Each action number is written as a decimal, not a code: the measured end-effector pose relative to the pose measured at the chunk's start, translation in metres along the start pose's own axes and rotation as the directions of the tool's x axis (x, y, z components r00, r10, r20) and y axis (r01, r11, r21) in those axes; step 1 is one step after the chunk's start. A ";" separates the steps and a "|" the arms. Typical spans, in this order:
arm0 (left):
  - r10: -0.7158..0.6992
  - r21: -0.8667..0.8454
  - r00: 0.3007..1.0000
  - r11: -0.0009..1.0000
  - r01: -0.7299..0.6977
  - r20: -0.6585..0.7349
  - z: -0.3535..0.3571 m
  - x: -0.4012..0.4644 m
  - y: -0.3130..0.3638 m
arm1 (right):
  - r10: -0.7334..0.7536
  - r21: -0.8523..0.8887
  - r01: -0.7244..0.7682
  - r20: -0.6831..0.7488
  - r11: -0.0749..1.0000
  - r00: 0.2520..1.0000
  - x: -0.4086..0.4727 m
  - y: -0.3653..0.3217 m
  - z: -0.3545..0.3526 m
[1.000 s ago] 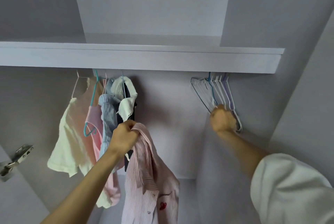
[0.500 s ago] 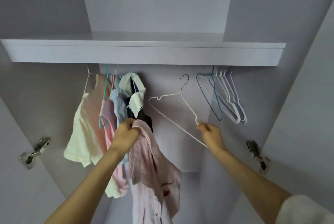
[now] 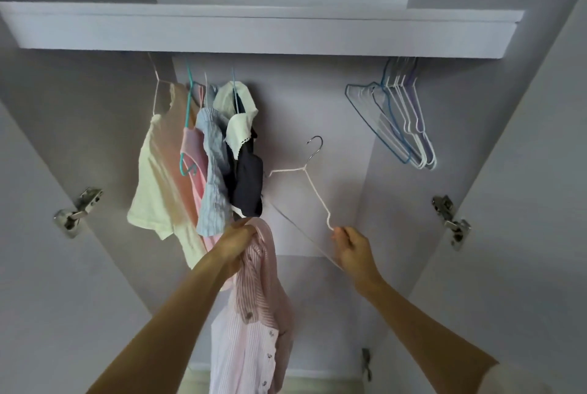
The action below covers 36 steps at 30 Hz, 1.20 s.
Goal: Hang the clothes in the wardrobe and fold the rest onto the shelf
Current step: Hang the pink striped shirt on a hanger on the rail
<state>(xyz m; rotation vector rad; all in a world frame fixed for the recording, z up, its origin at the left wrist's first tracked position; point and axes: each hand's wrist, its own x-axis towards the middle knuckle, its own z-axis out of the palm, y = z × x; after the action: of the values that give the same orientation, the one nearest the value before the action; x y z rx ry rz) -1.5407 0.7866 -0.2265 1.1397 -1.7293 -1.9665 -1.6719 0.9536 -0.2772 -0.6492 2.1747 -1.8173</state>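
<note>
At frame centre, my left hand grips the pink striped shirt; my right hand pinches a white hanger. Open rail space separates hung clothes, upper left, from spare hangers, upper right.

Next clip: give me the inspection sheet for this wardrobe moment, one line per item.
Surface: shelf spans the wardrobe above the clothes.
Job's things: striped pink shirt; white hanger, off the rail; hung clothes at left.
Clutter: spare hangers bunched at right.
Hands: left hand grips the shirt; right hand pinches the hanger's end.
Cables: nothing seen.
Surroundings: door hinges on both sides.
</note>
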 end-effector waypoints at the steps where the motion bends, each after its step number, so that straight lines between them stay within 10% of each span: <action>1: -0.013 -0.020 1.000 1.000 0.013 0.015 0.003 0.001 -0.004 | 0.007 0.044 -0.007 -0.004 0.999 1.000 -0.005 0.003 0.000; 9: -0.032 -0.149 0.974 0.987 0.067 0.225 0.044 0.005 -0.005 | 0.188 0.504 -0.252 0.175 0.826 0.966 -0.025 0.014 -0.021; 14: 0.006 -0.277 0.972 0.959 0.061 0.236 0.071 0.006 0.008 | 0.268 0.348 -0.380 0.328 0.857 0.906 -0.027 0.026 -0.038; 21: 0.190 -0.074 0.910 0.982 -0.175 0.368 0.077 -0.015 0.025 | 0.363 0.240 -0.525 0.494 0.816 0.790 0.003 0.003 -0.039; 30: 0.260 -0.029 0.832 0.959 -0.282 0.490 0.039 -0.047 0.053 | 0.320 0.496 -0.485 0.384 0.720 0.866 0.063 -0.070 -0.003; 36: 0.146 0.280 0.831 0.898 -0.339 0.537 0.005 -0.060 0.054 | 0.492 0.578 -0.682 0.478 0.448 0.728 0.069 -0.070 0.027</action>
<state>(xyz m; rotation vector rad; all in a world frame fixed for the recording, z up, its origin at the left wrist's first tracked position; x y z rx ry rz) -1.5205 0.8174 -0.1544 0.4480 -2.4533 -1.9361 -1.7069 0.8885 -0.2070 0.1045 1.0790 -1.8143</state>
